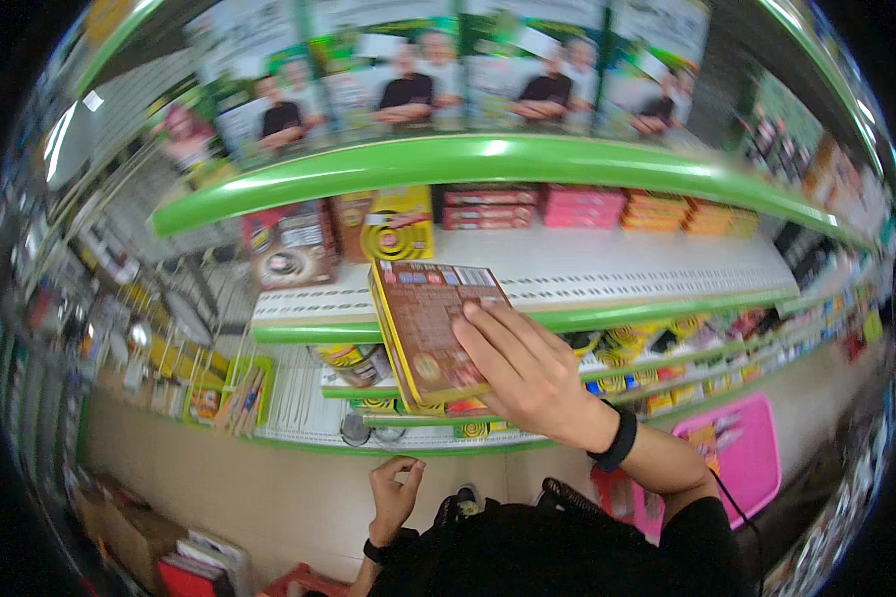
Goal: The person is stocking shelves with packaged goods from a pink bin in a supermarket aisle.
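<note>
My right hand [523, 368] grips a flat brown cardboard box [428, 323] with yellow sides, its fingers spread over the box's right part and the thumb hidden. The box is tilted and held in front of the white shelf [567, 269], overlapping its green front edge. My left hand [395, 490] hangs low above the floor, its fingers curled in and nothing visible in them. Behind the held box, a yellow box with a spiral picture [400, 221] and a brown box with a round picture [294, 244] stand on the shelf's left part.
Stacks of red boxes [490, 206], pink boxes [582, 206] and orange boxes [657, 212] sit at the shelf's back. A curved green shelf edge [468, 159] juts out above, below a row of large packs. Lower shelves hold more goods. A pink basket [757, 448] is at lower right.
</note>
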Action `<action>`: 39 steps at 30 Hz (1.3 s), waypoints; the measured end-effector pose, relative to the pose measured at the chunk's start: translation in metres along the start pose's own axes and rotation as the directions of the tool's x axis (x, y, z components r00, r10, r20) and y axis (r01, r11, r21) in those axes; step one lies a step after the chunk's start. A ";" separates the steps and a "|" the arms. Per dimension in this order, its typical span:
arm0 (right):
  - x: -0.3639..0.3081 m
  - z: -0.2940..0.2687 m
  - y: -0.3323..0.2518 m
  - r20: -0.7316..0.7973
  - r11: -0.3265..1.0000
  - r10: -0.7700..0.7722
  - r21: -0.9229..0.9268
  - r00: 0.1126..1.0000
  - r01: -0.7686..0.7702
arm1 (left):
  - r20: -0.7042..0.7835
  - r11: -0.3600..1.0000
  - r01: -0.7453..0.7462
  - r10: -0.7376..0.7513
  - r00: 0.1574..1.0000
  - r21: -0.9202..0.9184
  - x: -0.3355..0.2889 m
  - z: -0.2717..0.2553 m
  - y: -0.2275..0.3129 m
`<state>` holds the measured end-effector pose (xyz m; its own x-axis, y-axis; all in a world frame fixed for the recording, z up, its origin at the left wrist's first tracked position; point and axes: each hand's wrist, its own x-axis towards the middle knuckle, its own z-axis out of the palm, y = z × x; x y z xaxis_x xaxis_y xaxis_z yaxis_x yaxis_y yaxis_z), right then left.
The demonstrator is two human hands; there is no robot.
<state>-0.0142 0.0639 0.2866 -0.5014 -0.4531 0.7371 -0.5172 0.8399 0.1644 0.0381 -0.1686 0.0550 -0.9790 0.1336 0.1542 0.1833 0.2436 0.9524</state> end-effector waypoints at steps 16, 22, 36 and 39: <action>-0.348 -0.101 0.002 -0.195 -0.241 0.908 0.481 -0.370 -0.843 | 0.626 0.982 -0.119 0.004 0.780 0.143 0.104 0.156 0.055; -0.424 -0.134 0.022 -0.361 -0.304 0.665 0.668 -0.653 -0.679 | 0.899 0.934 -0.347 0.081 0.431 0.082 0.090 0.275 0.118; -0.633 -0.048 0.139 0.199 -0.682 0.452 0.705 -0.869 -0.194 | 0.997 0.801 -0.595 -0.034 0.068 0.068 0.064 0.310 0.145; -0.690 -0.007 0.150 0.266 -0.754 0.548 0.568 -0.793 -0.331 | 0.928 0.800 -0.521 -0.112 0.356 0.297 0.068 0.276 0.139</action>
<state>0.2594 0.5049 -0.1927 -0.0699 0.7403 -0.6687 0.1623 -0.6529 -0.7398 0.0218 0.1395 0.1255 -0.2864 0.9113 -0.2959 0.6832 0.4108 0.6037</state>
